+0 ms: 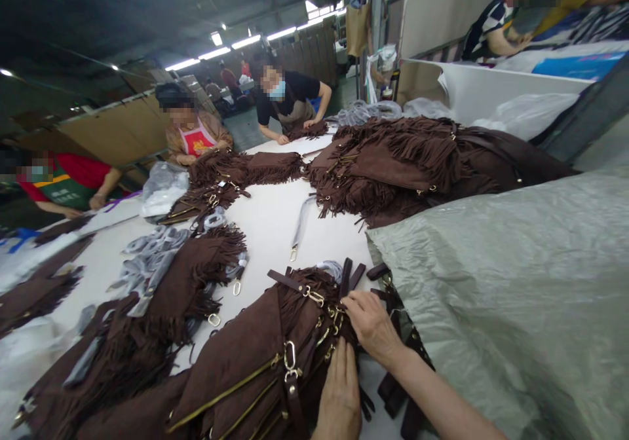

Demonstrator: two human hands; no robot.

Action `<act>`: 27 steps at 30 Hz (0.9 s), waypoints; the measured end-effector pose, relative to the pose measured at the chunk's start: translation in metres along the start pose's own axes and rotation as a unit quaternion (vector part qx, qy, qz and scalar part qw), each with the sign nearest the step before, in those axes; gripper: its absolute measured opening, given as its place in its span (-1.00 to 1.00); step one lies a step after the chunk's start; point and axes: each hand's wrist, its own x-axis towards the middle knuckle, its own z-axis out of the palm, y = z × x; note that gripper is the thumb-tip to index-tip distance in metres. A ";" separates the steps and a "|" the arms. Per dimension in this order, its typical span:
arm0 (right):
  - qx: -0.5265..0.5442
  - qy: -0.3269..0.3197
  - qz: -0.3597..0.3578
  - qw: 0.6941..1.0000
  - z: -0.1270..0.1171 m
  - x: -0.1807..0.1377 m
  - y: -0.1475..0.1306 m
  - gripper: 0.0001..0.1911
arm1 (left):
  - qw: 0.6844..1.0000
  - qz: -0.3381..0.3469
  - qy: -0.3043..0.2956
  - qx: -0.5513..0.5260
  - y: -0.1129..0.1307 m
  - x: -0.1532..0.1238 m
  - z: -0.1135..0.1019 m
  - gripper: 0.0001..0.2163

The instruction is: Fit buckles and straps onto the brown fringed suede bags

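A brown fringed suede bag [246, 368] with gold zippers and clasps lies on the white table [268, 220] right in front of me. My left hand [340, 394] rests flat on the bag's right side, fingers stretched out together. My right hand [372, 325] reaches over the bag's top edge, its fingers curled at the gold hardware and dark straps [344, 279]. Whether those fingers pinch a strap or a clasp is hidden.
Heaps of the same brown fringed bags [403, 165] cover the table, with grey wrapped straps [147, 256] at the left. A large grey-green plastic sack [515, 296] fills the right. Several people work along the far side and at the back right.
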 end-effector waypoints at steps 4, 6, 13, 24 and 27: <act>0.024 -0.052 0.117 0.991 0.006 -0.055 0.012 -0.76 | 0.998 -0.066 0.000 -0.004 0.007 0.010 0.005 -0.39; 0.016 -0.071 0.139 0.988 0.006 -0.080 0.017 -0.74 | 0.997 -0.075 -0.015 -0.026 0.003 0.016 0.004 -0.43; 0.003 -0.091 0.146 0.985 0.006 -0.105 0.016 -0.67 | 0.992 -0.054 -0.085 -0.070 -0.021 0.038 -0.016 -0.40; 0.208 -0.108 0.233 0.944 0.030 -0.051 -0.008 -0.74 | 0.981 -0.022 -0.095 -0.169 -0.036 0.053 -0.032 -0.55; 0.229 -0.087 0.222 0.944 0.036 -0.055 -0.007 -0.69 | 0.964 -0.038 -0.089 -0.246 -0.040 0.047 -0.029 -0.57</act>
